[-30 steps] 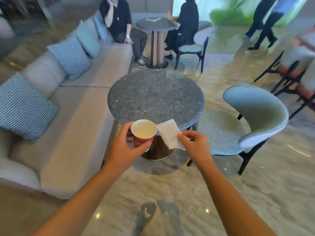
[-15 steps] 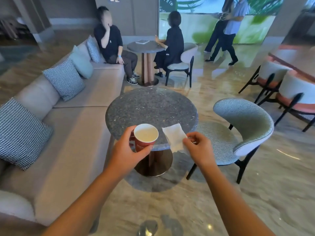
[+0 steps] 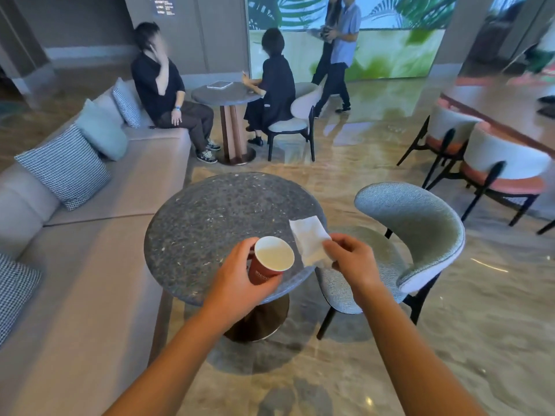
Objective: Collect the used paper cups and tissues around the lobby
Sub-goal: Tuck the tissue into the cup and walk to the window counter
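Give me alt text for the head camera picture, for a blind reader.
A person's left hand grips a red paper cup while the right hand pinches a white tissue, both at the near edge of a round speckled table between a beige sofa and a grey chair.

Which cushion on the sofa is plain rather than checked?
The pale teal cushion, second from the far end of the sofa. The other three cushions all have a small check pattern.

The left hand (image 3: 237, 283) covers most of the wall of the red cup (image 3: 274, 256), whose base is hidden and whose pale print is too blurred to read. The near corner of the tissue (image 3: 307, 235) vanishes between the fingers of the right hand (image 3: 353, 262). Both forearms (image 3: 168, 370) run off the bottom edge.
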